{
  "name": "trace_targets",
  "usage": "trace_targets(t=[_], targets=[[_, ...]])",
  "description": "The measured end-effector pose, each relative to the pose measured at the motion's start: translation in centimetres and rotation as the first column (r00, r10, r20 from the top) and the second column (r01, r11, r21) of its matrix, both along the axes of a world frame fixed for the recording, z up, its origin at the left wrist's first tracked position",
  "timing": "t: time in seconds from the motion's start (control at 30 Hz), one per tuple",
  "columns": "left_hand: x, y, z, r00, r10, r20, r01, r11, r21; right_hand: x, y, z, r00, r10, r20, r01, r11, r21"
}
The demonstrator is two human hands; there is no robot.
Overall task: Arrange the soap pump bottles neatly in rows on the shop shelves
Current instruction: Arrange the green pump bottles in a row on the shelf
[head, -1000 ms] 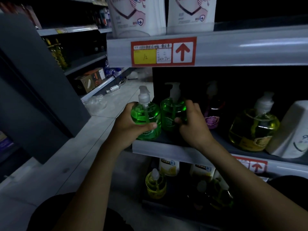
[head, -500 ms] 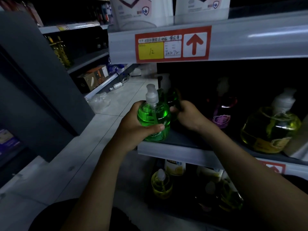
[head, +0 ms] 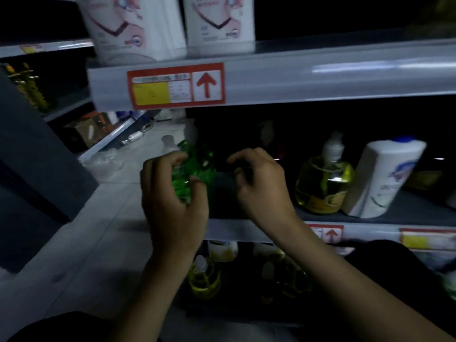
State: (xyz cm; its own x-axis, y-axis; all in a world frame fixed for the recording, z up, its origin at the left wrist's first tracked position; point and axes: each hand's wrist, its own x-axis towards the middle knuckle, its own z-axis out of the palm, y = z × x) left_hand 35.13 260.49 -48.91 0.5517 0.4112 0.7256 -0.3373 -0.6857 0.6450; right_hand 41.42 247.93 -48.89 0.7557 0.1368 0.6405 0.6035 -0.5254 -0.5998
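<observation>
Looking near you first, your left hand [head: 172,206] wraps its fingers round the green bottle [head: 197,165] at the left end of the shelf [head: 234,230], and your right hand [head: 259,183] floats beside it, fingers bent, holding nothing. Farther off the yellow bottle [head: 323,178] stands upright, well apart, so I think the row is only begun. The green bottle is see-through, bright and blurry, with a pale pump.

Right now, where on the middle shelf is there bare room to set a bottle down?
There is a bare patch of shelf between the green bottles and the yellow bottle, by the right hand. It is crowded where the yellow bottle stands beside the white bottle.
</observation>
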Motion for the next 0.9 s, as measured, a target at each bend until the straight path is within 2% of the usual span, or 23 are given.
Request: trace_targets(t=[0.03, 0.1, 0.23, 0.3, 0.37, 0.43, 0.5, 0.57, 0.63, 0.73, 0.8, 0.9], targets=[[-0.3, -1.2, -0.1, 1.0, -0.01, 0.021, 0.009, 0.998, 0.065, -0.7, -1.5, 0.6, 0.998, -0.012, 0.055, 0.011, 1.0, 0.018], [-0.2, -3.4, -0.8, 0.99, -0.137, -0.023, 0.138, 0.983, 0.117, -1.7, -4.7, 1.6, 0.987, -0.056, 0.147, 0.049, 0.997, 0.052], [0.8, -8.0, -2.4, 0.879, -0.422, -0.222, 0.439, 0.898, 0.032, -3.3, -12.0, 0.4, 0.939, -0.213, 0.27, 0.2, 0.977, 0.073], [1.7, -10.7, -2.7, 0.807, -0.512, -0.294, 0.533, 0.846, -0.01, -3.7, -15.5, -1.0, 0.925, -0.295, 0.239, 0.281, 0.955, 0.091], [2.5, -13.5, -2.9, 0.74, -0.572, -0.354, 0.595, 0.802, -0.053, -3.3, -18.2, -1.7, 0.914, -0.388, 0.122, 0.364, 0.914, 0.178], [3.3, -16.1, -3.0, 0.742, -0.568, -0.355, 0.595, 0.803, -0.042, -1.9, -20.4, -2.0, 0.886, -0.463, -0.013, 0.452, 0.857, 0.247], [3.7, -18.0, -3.1, 0.78, -0.524, -0.343, 0.557, 0.83, -0.002, 0.0, -22.6, -2.2, 0.901, -0.397, -0.177, 0.429, 0.877, 0.217], [4.2, -19.1, -3.3, 0.795, -0.497, -0.348, 0.535, 0.845, 0.013, 1.3, -24.3, -2.4, 0.901, -0.127, -0.416, 0.225, 0.954, 0.196], [4.7, -19.6, -3.6, 0.799, -0.492, -0.346, 0.534, 0.845, 0.031, 1.7, -25.4, -2.7, 0.847, 0.06, -0.529, 0.028, 0.987, 0.157], [5.6, -19.6, -4.0, 0.772, -0.51, -0.379, 0.56, 0.828, 0.026, 1.1, -26.2, -2.9, 0.849, 0.13, -0.513, -0.096, 0.991, 0.092], [5.8, -19.3, -4.1, 0.738, -0.549, -0.392, 0.57, 0.819, -0.073, 0.3, -26.3, -2.9, 0.857, 0.159, -0.49, -0.108, 0.986, 0.13], [5.7, -18.6, -4.1, 0.73, -0.577, -0.366, 0.559, 0.812, -0.166, -0.9, -25.7, -3.3, 0.901, 0.104, -0.421, -0.052, 0.99, 0.133]])
